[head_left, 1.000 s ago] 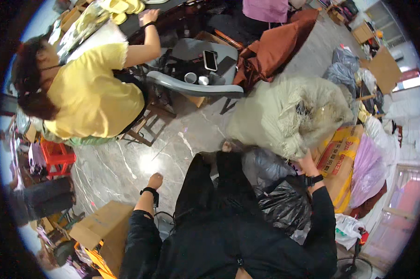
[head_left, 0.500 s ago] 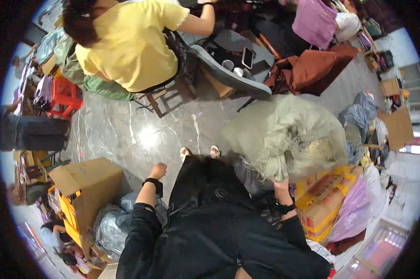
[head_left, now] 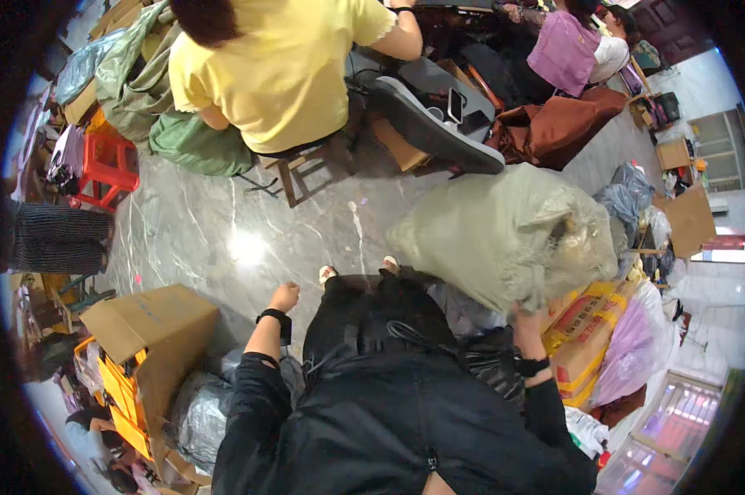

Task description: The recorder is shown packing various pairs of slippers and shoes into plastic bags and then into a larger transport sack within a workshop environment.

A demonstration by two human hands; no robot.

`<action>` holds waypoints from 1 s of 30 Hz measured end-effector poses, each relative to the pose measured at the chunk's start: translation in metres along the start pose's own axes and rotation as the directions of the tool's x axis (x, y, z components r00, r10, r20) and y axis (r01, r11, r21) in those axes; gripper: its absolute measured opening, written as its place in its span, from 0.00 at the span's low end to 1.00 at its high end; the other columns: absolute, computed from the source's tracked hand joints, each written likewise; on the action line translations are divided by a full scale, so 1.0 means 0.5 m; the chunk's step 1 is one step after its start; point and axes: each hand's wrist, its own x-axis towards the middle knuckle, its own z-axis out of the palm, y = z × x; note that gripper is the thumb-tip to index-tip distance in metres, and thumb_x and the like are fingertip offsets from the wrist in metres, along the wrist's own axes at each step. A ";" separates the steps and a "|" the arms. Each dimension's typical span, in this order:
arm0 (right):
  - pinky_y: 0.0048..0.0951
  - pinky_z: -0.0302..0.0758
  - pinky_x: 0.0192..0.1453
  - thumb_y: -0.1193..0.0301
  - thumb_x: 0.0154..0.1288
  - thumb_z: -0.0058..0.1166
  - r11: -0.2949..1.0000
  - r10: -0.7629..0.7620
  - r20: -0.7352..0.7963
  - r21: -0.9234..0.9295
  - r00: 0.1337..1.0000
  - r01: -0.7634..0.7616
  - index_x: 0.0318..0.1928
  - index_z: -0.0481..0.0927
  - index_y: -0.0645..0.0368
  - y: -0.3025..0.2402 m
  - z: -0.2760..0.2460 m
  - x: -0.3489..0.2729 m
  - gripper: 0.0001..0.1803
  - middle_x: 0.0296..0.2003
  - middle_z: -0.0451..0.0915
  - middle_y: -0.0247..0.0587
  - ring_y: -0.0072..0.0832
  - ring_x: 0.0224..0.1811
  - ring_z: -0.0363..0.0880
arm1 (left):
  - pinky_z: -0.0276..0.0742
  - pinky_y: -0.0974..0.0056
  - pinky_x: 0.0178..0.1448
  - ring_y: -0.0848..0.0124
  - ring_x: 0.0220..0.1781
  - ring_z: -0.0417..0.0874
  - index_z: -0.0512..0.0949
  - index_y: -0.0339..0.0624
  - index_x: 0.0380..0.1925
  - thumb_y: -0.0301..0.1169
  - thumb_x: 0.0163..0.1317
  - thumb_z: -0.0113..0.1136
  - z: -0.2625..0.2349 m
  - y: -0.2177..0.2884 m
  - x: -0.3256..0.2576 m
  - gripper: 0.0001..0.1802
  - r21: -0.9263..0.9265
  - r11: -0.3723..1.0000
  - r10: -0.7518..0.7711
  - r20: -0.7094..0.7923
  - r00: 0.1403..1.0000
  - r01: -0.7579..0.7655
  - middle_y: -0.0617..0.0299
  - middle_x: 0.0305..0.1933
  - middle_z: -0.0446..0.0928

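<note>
Pale green sack (head_left: 471,235) bulges ahead and to the right of the person in black (head_left: 372,396); from here I can't tell whether it touches the floor (head_left: 183,223). Their hands are well apart: the right hand (head_left: 526,320) grips the sack's lower edge beside a taped carton (head_left: 585,334), the left hand (head_left: 285,297) curls in a loose fist.

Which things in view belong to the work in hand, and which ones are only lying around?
In hand:
- pale green sack, its edge in the right hand

Apparently only lying around:
- red stool
- cardboard box
- yellow-taped carton
- reddish-brown fabric
- phone
</note>
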 end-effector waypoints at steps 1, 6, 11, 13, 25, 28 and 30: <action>0.29 0.66 0.50 0.83 0.54 0.48 0.997 -0.057 0.015 -0.051 0.998 0.058 0.56 0.61 0.59 0.004 0.050 -0.013 0.27 0.50 0.67 0.43 0.29 0.50 0.67 | 0.72 0.57 0.40 0.55 0.33 0.79 0.77 0.38 0.33 0.36 0.52 0.46 -0.013 -0.010 0.006 0.15 0.004 1.000 0.005 0.000 1.000 -0.005 0.47 0.27 0.77; 0.29 0.63 0.55 0.81 0.56 0.46 0.968 -0.234 0.199 -0.047 0.952 0.248 0.55 0.62 0.64 -0.010 0.206 -0.026 0.24 0.51 0.67 0.42 0.29 0.51 0.66 | 0.70 0.56 0.48 0.50 0.43 0.76 0.77 0.40 0.35 0.38 0.53 0.46 -0.060 -0.071 -0.001 0.16 -0.001 0.990 -0.143 0.051 0.988 0.143 0.43 0.35 0.76; 0.31 0.69 0.52 0.68 0.64 0.41 0.944 0.017 0.352 0.304 0.936 -0.131 0.55 0.62 0.63 -0.008 0.204 -0.085 0.20 0.49 0.69 0.40 0.31 0.48 0.71 | 0.69 0.55 0.51 0.49 0.46 0.74 0.76 0.37 0.36 0.39 0.54 0.46 -0.133 -0.073 -0.028 0.18 0.419 0.907 -0.036 0.155 0.987 -0.033 0.42 0.40 0.74; 0.33 0.69 0.53 0.64 0.65 0.38 0.672 0.444 0.424 0.426 0.790 -0.606 0.55 0.62 0.63 -0.066 0.179 -0.112 0.21 0.50 0.69 0.42 0.33 0.49 0.71 | 0.68 0.55 0.52 0.48 0.46 0.74 0.76 0.35 0.36 0.40 0.54 0.46 -0.149 -0.041 -0.012 0.19 0.413 0.909 -0.107 0.118 0.987 0.049 0.42 0.42 0.74; 0.32 0.72 0.40 0.74 0.57 0.50 0.988 -0.029 0.746 0.121 0.665 -0.092 0.40 0.75 0.63 0.010 0.419 0.025 0.10 0.38 0.76 0.37 0.24 0.39 0.73 | 0.69 0.53 0.45 0.47 0.42 0.74 0.73 0.39 0.37 0.38 0.58 0.44 -0.132 0.297 0.057 0.15 0.152 0.932 0.303 0.174 0.937 -0.329 0.45 0.36 0.75; 0.29 0.68 0.40 0.72 0.50 0.52 0.617 0.678 0.507 -0.001 0.532 -0.787 0.38 0.75 0.61 0.017 0.442 0.067 0.12 0.35 0.76 0.37 0.29 0.34 0.73 | 0.69 0.55 0.47 0.48 0.43 0.74 0.73 0.39 0.40 0.34 0.56 0.44 -0.149 0.390 0.019 0.15 0.023 0.912 0.395 0.222 0.891 -0.410 0.46 0.39 0.75; 0.32 0.68 0.38 0.72 0.47 0.52 0.726 0.662 0.351 -0.079 0.662 -0.684 0.35 0.76 0.62 0.066 0.461 0.056 0.12 0.31 0.76 0.37 0.30 0.31 0.73 | 0.70 0.56 0.47 0.51 0.43 0.76 0.73 0.41 0.41 0.36 0.58 0.44 -0.160 0.335 0.014 0.15 0.032 0.869 0.483 0.172 0.859 -0.495 0.45 0.38 0.75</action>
